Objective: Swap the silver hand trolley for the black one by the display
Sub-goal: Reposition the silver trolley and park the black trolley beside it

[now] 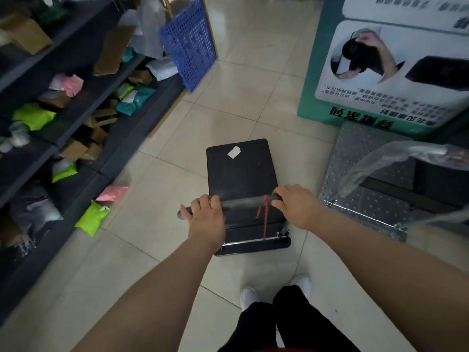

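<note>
The black hand trolley (241, 171) stands on the tiled floor in front of me, a white sticker on its flat deck and a red cord hanging from its handle bar (247, 200). My left hand (206, 215) grips the left end of that bar and my right hand (295, 204) grips the right end. The silver hand trolley (360, 174) with a dimpled metal deck stands just to the right, its handle wrapped in clear plastic (396, 154). It sits at the foot of the green and white display board (380, 72).
Dark shelving (76, 102) packed with parcels and boxes runs along the left. Green and pink bags (92, 217) lie at its foot. A blue perforated panel (189, 41) leans at the shelf's far end. Bare tiles (253, 72) stretch ahead between the shelf and display.
</note>
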Demonstrator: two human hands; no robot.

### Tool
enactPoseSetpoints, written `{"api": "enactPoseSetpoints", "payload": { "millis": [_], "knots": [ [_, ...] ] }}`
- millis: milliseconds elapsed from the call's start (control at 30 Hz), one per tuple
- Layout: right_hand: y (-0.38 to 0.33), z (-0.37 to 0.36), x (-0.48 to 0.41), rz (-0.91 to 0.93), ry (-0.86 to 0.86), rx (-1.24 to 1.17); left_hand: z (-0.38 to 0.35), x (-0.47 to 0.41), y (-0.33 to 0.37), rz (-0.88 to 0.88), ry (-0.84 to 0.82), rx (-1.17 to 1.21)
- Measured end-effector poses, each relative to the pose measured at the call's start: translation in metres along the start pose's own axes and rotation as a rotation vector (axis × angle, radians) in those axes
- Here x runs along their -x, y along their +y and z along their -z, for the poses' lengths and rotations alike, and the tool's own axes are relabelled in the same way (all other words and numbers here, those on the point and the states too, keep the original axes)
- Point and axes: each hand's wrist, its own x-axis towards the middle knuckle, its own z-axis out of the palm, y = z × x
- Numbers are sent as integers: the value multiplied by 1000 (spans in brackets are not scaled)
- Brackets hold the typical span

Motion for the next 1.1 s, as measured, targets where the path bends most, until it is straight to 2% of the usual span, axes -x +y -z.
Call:
{"api": "enactPoseSetpoints", "payload": {
  "millis": [300,700,1100],
  "knots": [
    [52,26,-6,-38,2,9,15,-27,53,-72,-42,-111],
    [115,43,-9,-181,129,-69,41,-89,118,-219,-141,-150],
    [130,56,-57,-350,211,-74,71,-193,134,-413,-121,-254]
  ]
}}
